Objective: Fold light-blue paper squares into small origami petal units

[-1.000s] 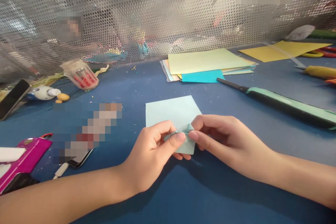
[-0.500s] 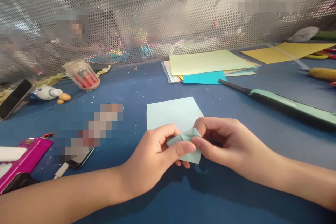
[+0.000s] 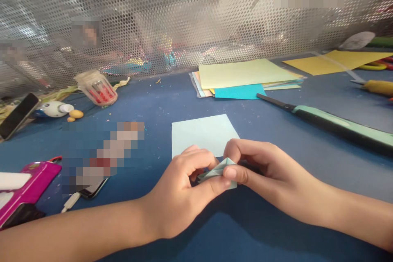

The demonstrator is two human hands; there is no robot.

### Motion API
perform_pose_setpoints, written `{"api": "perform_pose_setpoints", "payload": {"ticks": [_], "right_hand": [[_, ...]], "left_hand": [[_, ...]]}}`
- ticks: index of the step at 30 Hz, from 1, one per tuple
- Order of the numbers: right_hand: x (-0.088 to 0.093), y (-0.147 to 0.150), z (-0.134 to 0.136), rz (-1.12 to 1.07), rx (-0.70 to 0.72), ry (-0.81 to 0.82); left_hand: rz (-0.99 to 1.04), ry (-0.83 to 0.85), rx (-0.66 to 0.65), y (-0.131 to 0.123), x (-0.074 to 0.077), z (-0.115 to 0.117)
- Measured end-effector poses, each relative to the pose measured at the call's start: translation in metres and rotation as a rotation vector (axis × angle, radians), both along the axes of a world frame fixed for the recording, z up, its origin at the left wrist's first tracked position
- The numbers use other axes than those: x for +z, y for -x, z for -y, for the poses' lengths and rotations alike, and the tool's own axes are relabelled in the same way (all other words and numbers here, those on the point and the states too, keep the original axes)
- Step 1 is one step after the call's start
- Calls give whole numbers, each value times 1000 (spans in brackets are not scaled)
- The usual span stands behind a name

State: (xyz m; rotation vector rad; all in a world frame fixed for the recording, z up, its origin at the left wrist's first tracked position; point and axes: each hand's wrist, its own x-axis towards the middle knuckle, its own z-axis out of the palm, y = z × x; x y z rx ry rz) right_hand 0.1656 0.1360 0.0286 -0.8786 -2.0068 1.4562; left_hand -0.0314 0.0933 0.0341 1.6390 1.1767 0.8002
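Note:
Between my two hands is a small folded paper (image 3: 226, 164), pale blue-green with creased, pointed flaps. My left hand (image 3: 187, 188) pinches its left side, thumb in front and fingers behind. On the right side, my right hand (image 3: 258, 168) grips it between thumb and bent index finger, the thumb pressing near the peak. Both thumb tips nearly meet and cover part of the folds. Just beyond my hands a flat light-blue sheet of paper (image 3: 202, 133) lies on the blue table (image 3: 147, 221), its near edge partly hidden by my fingers.
A stack of coloured paper (image 3: 242, 73) lies at the back. To the right are a black-and-green tool (image 3: 334, 120) with a narrow dark end and a yellow sheet (image 3: 328, 61). A jar (image 3: 98, 88), a white bottle (image 3: 55, 109) and a magenta object (image 3: 33, 184) sit at left. Perforated metal (image 3: 184, 20) stands behind.
The folded paper has tilted, so less of its front face shows and its flap rises to a peak. My left fingers have shifted over its top edge; both hands have dropped slightly.

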Motion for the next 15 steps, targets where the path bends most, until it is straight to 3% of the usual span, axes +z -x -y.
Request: {"api": "perform_pose_setpoints", "payload": {"ticks": [6,9,13,15], "right_hand": [[2,-1,-1,52,15,-65],[2,-1,0,42,38,-83],[-5,-5,3,-68,-18,-290],[-9,-8,5,-91,45,-384]], "left_hand": [[-120,-102,-56,-1,4,0],[-60,-67,-82,1,4,-1],[67,28,-110,4,3,-3],[130,138,-90,4,1,-4]]}}
